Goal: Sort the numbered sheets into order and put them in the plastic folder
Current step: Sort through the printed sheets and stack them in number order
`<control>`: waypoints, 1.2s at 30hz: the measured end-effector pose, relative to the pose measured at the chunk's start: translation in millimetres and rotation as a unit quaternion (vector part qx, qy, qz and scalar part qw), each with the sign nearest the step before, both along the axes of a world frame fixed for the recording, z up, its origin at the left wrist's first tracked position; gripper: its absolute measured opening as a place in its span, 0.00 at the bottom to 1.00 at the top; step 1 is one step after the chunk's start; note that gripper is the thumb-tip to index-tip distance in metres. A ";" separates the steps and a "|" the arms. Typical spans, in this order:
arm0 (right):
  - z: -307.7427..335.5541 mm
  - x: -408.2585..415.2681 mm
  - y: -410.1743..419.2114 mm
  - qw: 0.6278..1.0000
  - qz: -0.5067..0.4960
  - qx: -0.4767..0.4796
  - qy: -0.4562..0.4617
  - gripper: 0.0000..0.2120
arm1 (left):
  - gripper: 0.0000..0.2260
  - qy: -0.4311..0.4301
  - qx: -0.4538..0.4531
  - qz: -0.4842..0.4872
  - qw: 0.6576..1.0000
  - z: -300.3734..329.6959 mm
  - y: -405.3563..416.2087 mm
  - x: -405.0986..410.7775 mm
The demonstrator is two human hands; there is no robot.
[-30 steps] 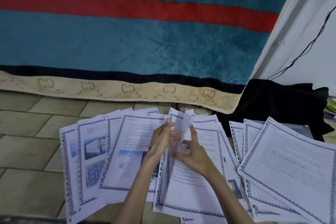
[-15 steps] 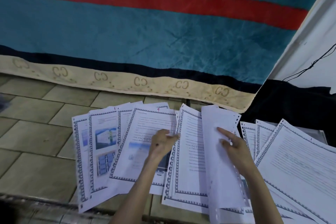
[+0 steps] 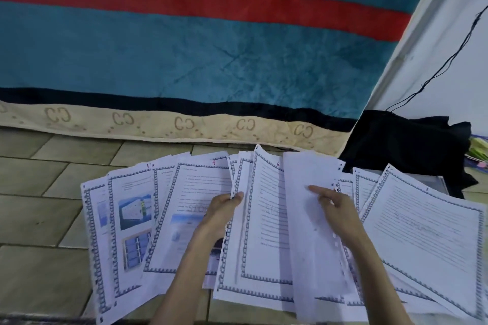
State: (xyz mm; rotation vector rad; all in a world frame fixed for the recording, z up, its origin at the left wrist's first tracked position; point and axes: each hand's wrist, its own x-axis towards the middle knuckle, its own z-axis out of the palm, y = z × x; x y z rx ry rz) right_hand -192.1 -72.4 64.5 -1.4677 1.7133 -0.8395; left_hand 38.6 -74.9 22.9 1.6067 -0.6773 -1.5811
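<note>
Lying fanned across the tiled floor (image 3: 34,219) below a teal blanket (image 3: 184,55), the numbered sheets (image 3: 422,232) overlap. The blank-side sheet (image 3: 311,232) rests under the right hand (image 3: 340,211), fingers loosely extended. The left hand (image 3: 221,208) pinches the sheet marked 6 (image 3: 264,219) at its edge.

Printed text on the fanned sheets (image 3: 200,192) too blurred to read; most page numbers hidden by overlap or illegible. Blank-backed sheet (image 3: 311,232) covers pages beneath, motion-blurred at bottom. Plastic folder (image 3: 433,182) mostly buried under right sheets (image 3: 422,232). Colourful items (image 3: 479,150) at right edge cut off. Both forearms cropped at bottom.
</note>
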 end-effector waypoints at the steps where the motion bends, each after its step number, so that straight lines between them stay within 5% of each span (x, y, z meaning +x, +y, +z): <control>1: 1.8 12.3 1.5 1.000 0.016 0.014 -0.013 0.14 | 0.09 0.040 0.004 -0.009 0.999 2.8 -0.1 -3.1; 6: -1.5 69.2 4.1 0.991 0.110 0.071 -0.012 0.21 | 0.09 0.116 -0.023 -0.010 0.993 6.5 -1.9 -21.3; 9: -12.4 71.1 -1.2 0.990 0.114 0.029 0.081 0.08 | 0.08 0.146 -0.008 0.008 0.989 2.3 -1.1 -18.3; 11: -13.5 58.2 -4.6 0.993 0.082 0.021 0.079 0.08 | 0.07 0.072 -0.020 0.028 0.997 -6.5 -1.9 -7.8; 14: -12.8 29.5 -5.7 0.997 -0.016 0.042 -0.064 0.11 | 0.04 -0.106 -0.056 0.031 0.992 -14.8 -3.7 7.3; 16: -9.0 15.0 -4.3 0.990 -0.067 0.040 -0.114 0.11 | 0.10 -0.147 -0.038 0.037 0.988 -15.1 -4.5 11.2; 24: -5.1 9.5 -3.7 0.986 -0.082 0.053 -0.138 0.09 | 0.07 0.019 -0.007 0.049 0.999 -3.7 -5.3 3.4; 28: -2.4 43.3 3.2 0.993 0.015 0.071 -0.098 0.17 | 0.11 0.146 0.008 0.036 0.989 8.9 -9.7 -14.8; 33: -6.3 64.3 9.2 0.990 0.103 0.071 -0.067 0.10 | 0.19 0.211 -0.015 -0.078 0.974 22.5 -4.6 -31.8; 35: -15.1 56.8 4.2 0.995 0.067 0.064 -0.020 0.12 | 0.21 0.145 -0.058 -0.078 0.985 26.3 -1.5 -24.7; 36: -17.3 51.6 2.1 0.996 0.062 0.065 -0.011 0.15 | 0.19 0.020 -0.090 -0.060 0.994 24.4 -1.6 -14.8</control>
